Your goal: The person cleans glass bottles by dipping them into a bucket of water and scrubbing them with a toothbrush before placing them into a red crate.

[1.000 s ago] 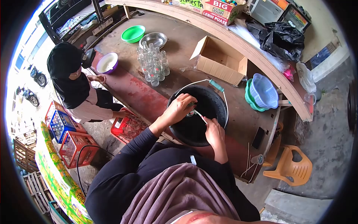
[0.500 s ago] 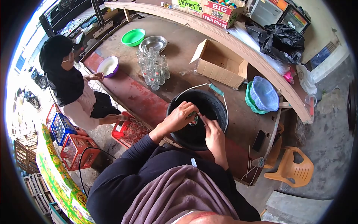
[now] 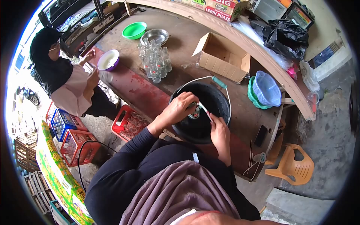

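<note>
Head view: left hand (image 3: 182,107) curled round small glass bottle w/ red-green label (image 3: 194,113), held over round black plastic bucket (image 3: 221,98) on worn brown-red tabletop (image 3: 142,92). Right hand (image 3: 219,129) pinched thin white-handled brush (image 3: 203,107), tip at bottle neck. Risks, judged: wet glass could've slipped from grip & cracked vs bucket wall; hard push w/ brush could've chipped neck. Cluster of clear empty glass bottles (image 3: 154,63) stood well apart, near open brown cardboard box (image 3: 222,57).
</note>
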A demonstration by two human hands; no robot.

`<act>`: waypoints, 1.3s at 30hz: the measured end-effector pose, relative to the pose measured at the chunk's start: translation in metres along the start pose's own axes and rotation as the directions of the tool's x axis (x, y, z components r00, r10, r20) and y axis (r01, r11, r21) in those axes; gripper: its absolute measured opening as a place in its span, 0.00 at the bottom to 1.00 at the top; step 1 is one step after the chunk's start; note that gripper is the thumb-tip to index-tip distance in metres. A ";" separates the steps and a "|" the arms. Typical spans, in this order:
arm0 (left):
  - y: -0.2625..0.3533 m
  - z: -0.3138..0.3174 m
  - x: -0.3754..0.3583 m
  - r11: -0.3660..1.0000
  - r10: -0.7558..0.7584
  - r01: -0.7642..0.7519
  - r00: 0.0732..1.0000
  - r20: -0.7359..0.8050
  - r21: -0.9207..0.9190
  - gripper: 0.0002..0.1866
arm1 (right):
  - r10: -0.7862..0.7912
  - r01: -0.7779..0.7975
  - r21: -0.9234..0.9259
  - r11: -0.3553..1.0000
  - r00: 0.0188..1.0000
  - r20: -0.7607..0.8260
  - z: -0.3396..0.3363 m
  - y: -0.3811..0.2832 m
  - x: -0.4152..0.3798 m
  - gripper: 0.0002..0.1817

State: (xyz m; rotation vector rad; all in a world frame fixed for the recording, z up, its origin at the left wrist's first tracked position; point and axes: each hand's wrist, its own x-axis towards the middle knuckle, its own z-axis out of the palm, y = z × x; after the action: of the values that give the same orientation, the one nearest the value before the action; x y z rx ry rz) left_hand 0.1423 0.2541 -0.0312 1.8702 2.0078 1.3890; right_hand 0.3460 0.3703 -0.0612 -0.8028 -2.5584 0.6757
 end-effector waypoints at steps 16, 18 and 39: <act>0.019 0.009 -0.013 0.998 0.049 -0.049 0.999 -0.012 0.034 0.12 | -0.039 0.112 0.474 0.873 0.986 -0.161 0.034 -0.013 0.001 0.24; 0.022 0.015 -0.018 0.997 0.058 -0.058 0.998 0.012 0.044 0.13 | 0.078 -0.045 0.519 0.854 0.996 -0.042 0.038 -0.015 -0.003 0.25; 0.010 0.034 -0.032 0.983 -0.115 0.115 0.993 0.012 -0.139 0.18 | 0.124 -0.123 0.593 0.796 0.991 0.038 0.044 -0.019 0.010 0.18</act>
State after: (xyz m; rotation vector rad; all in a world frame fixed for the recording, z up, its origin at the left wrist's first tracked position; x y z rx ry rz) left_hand 0.1787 0.2449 -0.0612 1.6704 1.9279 1.4529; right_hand 0.3089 0.3483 -0.0842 -0.7380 -2.0870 1.4238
